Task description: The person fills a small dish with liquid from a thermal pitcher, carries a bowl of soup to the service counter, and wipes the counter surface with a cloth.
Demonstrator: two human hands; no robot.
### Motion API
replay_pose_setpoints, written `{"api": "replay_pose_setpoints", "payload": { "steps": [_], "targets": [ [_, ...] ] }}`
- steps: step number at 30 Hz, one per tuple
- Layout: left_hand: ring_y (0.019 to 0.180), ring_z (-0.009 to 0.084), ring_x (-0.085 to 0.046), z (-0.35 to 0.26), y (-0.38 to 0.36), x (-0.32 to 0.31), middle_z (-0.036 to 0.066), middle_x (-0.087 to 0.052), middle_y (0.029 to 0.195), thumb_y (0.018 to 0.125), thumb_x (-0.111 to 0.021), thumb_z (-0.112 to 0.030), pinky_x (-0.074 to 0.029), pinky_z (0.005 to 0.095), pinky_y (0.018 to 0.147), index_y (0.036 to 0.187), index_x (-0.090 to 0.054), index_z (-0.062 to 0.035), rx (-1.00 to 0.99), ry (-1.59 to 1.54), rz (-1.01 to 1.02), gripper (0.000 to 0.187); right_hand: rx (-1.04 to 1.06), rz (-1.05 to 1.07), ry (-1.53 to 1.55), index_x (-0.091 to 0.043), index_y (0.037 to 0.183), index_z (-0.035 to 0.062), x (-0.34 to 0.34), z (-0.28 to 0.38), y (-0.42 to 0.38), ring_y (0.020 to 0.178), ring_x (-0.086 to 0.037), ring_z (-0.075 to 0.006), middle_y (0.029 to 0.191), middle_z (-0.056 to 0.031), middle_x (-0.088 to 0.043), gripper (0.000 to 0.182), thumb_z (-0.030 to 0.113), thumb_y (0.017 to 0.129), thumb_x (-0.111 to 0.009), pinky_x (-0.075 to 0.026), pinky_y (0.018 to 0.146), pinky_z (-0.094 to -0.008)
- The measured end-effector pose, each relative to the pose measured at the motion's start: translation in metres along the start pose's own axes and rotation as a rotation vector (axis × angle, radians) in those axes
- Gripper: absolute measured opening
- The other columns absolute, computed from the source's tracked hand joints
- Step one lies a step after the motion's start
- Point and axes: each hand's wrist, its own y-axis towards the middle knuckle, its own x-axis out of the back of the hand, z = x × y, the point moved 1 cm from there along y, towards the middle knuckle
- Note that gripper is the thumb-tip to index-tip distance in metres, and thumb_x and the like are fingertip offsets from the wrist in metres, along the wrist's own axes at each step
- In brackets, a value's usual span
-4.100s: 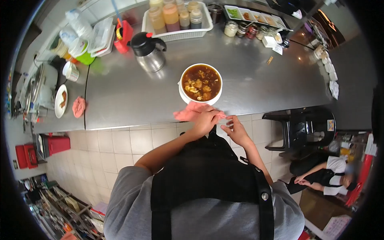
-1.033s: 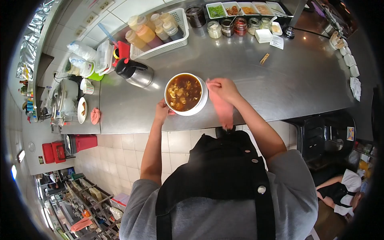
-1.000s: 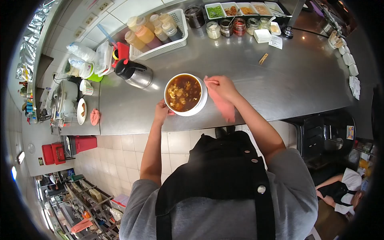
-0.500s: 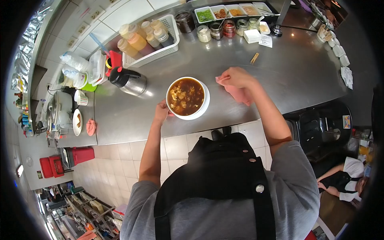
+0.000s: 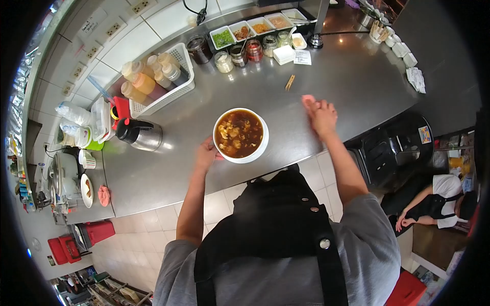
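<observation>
A white bowl (image 5: 222,154) full of brown soup (image 5: 239,133) with pale egg-like pieces stands on a white saucer (image 5: 263,148) on the steel counter. My left hand (image 5: 205,154) grips the left side of the saucer and bowl, its fingertips partly hidden. Something pinkish shows beside those fingers, too small to make out. Farther right, my right hand (image 5: 323,117) is closed over a pink cloth (image 5: 308,100) lying against the counter; most of the cloth is under the hand.
Behind the bowl are a basket (image 5: 176,94) of squeeze bottles, several condiment jars (image 5: 253,51) and topping trays (image 5: 223,38). A clothespin (image 5: 290,82) lies nearby. To the left stands a steel jug (image 5: 145,135). A black chair (image 5: 390,153) and another person (image 5: 434,201) are at right.
My right hand has moved right with the pink cloth and lowered it onto the counter. The left hand stays at the saucer. The whole view has shifted and turned slightly.
</observation>
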Motion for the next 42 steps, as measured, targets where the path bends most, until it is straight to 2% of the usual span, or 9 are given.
{"api": "replay_pose_setpoints", "payload": {
  "steps": [5, 7, 11, 16, 19, 26, 31, 35, 42],
  "targets": [
    [0.071, 0.0215, -0.072, -0.014, 0.005, -0.039, 0.018, -0.071, 0.095, 0.092, -0.051, 0.003, -0.062, 0.0305, 0.060, 0.140, -0.043, 0.0003, -0.008, -0.076, -0.036, 0.049, -0.201, 0.143, -0.180, -0.062, 0.126, 0.0253, 0.041, -0.041, 0.071, 0.118, -0.049, -0.0337, 0.129, -0.0103, -0.052, 0.037, 0.024, 0.089, -0.061, -0.042, 0.094, -0.0514],
    [0.069, 0.0215, -0.072, -0.019, 0.008, -0.055, 0.018, -0.071, 0.092, 0.092, -0.052, 0.003, -0.062, 0.0306, 0.059, 0.139, -0.043, 0.0015, -0.012, -0.045, -0.117, 0.048, -0.087, -0.148, -0.112, -0.062, 0.126, 0.0200, 0.063, -0.016, 0.108, 0.122, -0.047, -0.0351, 0.135, -0.0125, -0.048, 0.039, 0.022, 0.088, -0.064, -0.043, 0.092, -0.0524],
    [0.066, 0.0242, -0.072, -0.023, 0.018, -0.082, 0.017, -0.071, 0.087, 0.091, -0.051, 0.004, -0.063, 0.0341, 0.057, 0.135, -0.050, 0.0005, -0.018, -0.153, -0.204, 0.044, 0.448, -0.367, 0.417, -0.073, 0.100, 0.0125, 0.099, 0.082, 0.188, 0.096, -0.061, -0.0314, 0.097, -0.0105, -0.067, 0.021, 0.015, 0.080, -0.067, -0.047, 0.086, -0.0440],
    [0.065, 0.0245, -0.072, -0.023, 0.031, -0.112, 0.018, -0.069, 0.083, 0.091, -0.049, 0.006, -0.064, 0.0353, 0.056, 0.133, -0.050, 0.0011, -0.009, -0.242, -0.318, 0.042, 0.822, -0.199, 0.334, -0.073, 0.092, 0.0091, 0.090, 0.231, 0.276, 0.106, -0.060, -0.0306, 0.097, -0.0104, -0.070, 0.019, 0.010, 0.085, -0.055, -0.045, 0.089, -0.0485],
    [0.064, 0.0231, -0.071, -0.025, 0.036, -0.130, 0.017, -0.069, 0.081, 0.091, -0.052, 0.006, -0.064, 0.0350, 0.056, 0.133, -0.049, 0.0025, 0.007, -0.328, -0.413, 0.042, 0.812, 0.005, -0.012, -0.073, 0.099, 0.0053, 0.058, 0.283, 0.317, 0.107, -0.063, -0.0313, 0.103, -0.0158, -0.071, 0.023, 0.010, 0.087, -0.054, -0.050, 0.091, -0.0446],
    [0.072, 0.0245, -0.071, -0.033, 0.045, -0.153, 0.018, -0.069, 0.091, 0.094, -0.053, 0.001, -0.064, 0.0356, 0.061, 0.136, -0.044, 0.0006, 0.030, -0.339, -0.494, 0.043, 0.619, 0.207, 0.122, -0.074, 0.098, 0.0071, 0.025, 0.316, 0.371, 0.100, -0.068, -0.0316, 0.107, -0.0163, -0.070, 0.021, 0.010, 0.089, -0.055, -0.051, 0.089, -0.0465],
    [0.068, 0.0209, -0.071, -0.033, 0.054, -0.160, 0.014, -0.068, 0.084, 0.095, -0.053, 0.001, -0.064, 0.0333, 0.059, 0.134, -0.046, -0.0007, -0.025, -0.415, -0.517, 0.039, 0.838, -0.214, -0.188, -0.075, 0.096, 0.0116, 0.035, 0.304, 0.398, 0.097, -0.067, -0.0263, 0.109, -0.0085, -0.068, 0.018, 0.012, 0.089, -0.058, -0.038, 0.098, -0.0485],
    [0.069, 0.0215, -0.071, -0.039, 0.058, -0.161, 0.014, -0.068, 0.084, 0.096, -0.052, 0.001, -0.064, 0.0332, 0.060, 0.135, -0.045, -0.0002, 0.014, -0.349, -0.514, 0.039, 0.801, 0.213, -0.125, -0.076, 0.098, 0.0144, 0.025, 0.304, 0.402, 0.100, -0.067, -0.0279, 0.110, -0.0063, -0.071, 0.018, 0.016, 0.084, -0.065, -0.035, 0.097, -0.0476],
    [0.069, 0.0229, -0.071, -0.047, 0.059, -0.160, 0.016, -0.068, 0.085, 0.096, -0.051, 0.002, -0.064, 0.0339, 0.059, 0.134, -0.045, 0.0011, 0.016, -0.304, -0.512, 0.039, 0.389, 0.395, 0.229, -0.071, 0.113, 0.0070, 0.051, 0.288, 0.414, 0.120, -0.059, -0.0326, 0.127, -0.0170, -0.064, 0.033, 0.028, 0.087, -0.067, -0.032, 0.108, -0.0537]
  ]
}}
